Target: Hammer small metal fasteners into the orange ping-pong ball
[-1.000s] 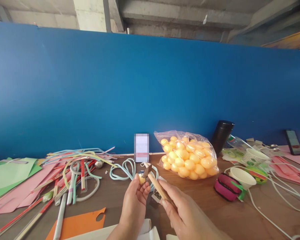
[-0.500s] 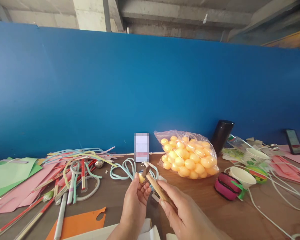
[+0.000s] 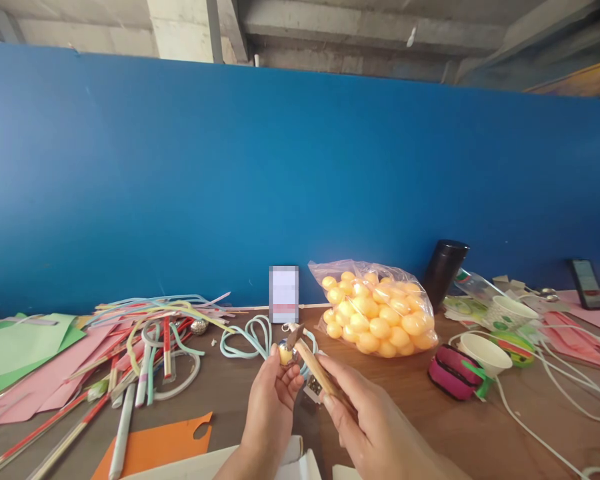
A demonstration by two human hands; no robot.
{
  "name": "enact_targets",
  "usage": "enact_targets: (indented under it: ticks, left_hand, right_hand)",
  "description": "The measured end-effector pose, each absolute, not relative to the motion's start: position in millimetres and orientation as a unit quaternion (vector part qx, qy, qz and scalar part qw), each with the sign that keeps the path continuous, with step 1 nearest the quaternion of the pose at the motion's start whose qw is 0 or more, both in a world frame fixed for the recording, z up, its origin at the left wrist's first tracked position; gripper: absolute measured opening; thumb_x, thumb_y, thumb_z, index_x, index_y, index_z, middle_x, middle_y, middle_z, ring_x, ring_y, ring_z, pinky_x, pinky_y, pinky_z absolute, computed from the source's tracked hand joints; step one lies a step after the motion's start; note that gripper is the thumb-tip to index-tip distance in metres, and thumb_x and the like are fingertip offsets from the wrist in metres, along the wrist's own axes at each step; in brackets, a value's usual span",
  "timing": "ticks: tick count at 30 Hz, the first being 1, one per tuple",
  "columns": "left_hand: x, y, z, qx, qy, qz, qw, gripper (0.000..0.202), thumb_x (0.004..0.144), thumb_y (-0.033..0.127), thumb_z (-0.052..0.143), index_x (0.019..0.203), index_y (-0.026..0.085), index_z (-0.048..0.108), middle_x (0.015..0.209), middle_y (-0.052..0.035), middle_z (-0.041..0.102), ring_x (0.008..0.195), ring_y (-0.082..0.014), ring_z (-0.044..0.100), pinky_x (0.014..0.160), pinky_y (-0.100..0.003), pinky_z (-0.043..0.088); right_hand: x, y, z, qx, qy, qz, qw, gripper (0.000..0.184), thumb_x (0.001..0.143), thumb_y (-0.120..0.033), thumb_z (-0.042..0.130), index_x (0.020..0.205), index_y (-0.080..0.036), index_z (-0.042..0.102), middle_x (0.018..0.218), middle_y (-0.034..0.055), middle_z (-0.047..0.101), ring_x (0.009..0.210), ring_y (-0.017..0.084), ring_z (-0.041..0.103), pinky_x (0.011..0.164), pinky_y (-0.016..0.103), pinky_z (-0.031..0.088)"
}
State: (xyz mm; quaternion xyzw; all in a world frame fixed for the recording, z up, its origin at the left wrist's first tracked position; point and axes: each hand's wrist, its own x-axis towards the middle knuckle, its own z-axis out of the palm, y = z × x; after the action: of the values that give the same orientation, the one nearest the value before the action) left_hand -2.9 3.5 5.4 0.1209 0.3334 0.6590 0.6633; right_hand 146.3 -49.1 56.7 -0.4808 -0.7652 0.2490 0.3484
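My right hand (image 3: 365, 413) grips the wooden handle of a small hammer (image 3: 316, 368), its dark head tilted up to the left. The fingers of my left hand (image 3: 273, 403) pinch a small round silver-and-yellow piece (image 3: 285, 353), perhaps a bell or ball. The hammer head sits right beside this piece; I cannot tell whether they touch. Light-blue cord (image 3: 247, 338) lies in loops behind my left hand. Partly hidden behind the hammer handle is a small clear packet (image 3: 313, 387) with dark bits in it.
A clear bag of orange balls (image 3: 375, 313) stands behind my right hand, near a black bottle (image 3: 445, 273). Rightward are a magenta pouch (image 3: 453, 372), a paper cup (image 3: 486, 355) and white cable. Sticks, tubes, coloured paper (image 3: 23, 357) and an orange sheet (image 3: 160, 447) cover the left. A blue partition (image 3: 280, 167) rises behind.
The hammer head has shifted slightly up and to the right, showing more of the round piece. Both hands keep their grips and have barely moved.
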Motion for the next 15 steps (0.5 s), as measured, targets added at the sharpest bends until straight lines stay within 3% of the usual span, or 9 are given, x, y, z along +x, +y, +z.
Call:
enact_targets:
  ticks: [10,15]
  left_hand:
    - [-2.7,5.2,4.8,0.117,0.341,0.659,0.660,0.013,0.088,0.023,0.059,0.086,0.010,0.063,0.074,-0.0074,0.067,0.060,-0.0107,0.063,0.054,-0.020,0.056]
    - [-2.8,4.9,3.5,0.128,0.338,0.659,0.660,0.014,0.088,0.024,0.061,0.088,0.010,0.063,0.075,-0.0077,0.067,0.060,-0.0107,0.063,0.054,-0.021,0.057]
  right_hand:
    - [145.5,-49.2,59.9,-0.484,-0.749,0.260,0.370,0.044,0.091,-0.019,0.049,0.134,-0.024,0.052,0.121,0.0094,0.068,0.108,0.027,0.065,0.092,0.041,0.054]
    - [145.2,-49.1,61.2,-0.466,-0.747,0.274,0.386,0.046,0.092,-0.020,0.049,0.137,-0.025,0.049,0.123,0.0089,0.067,0.109,0.026,0.065,0.092,0.039,0.054]
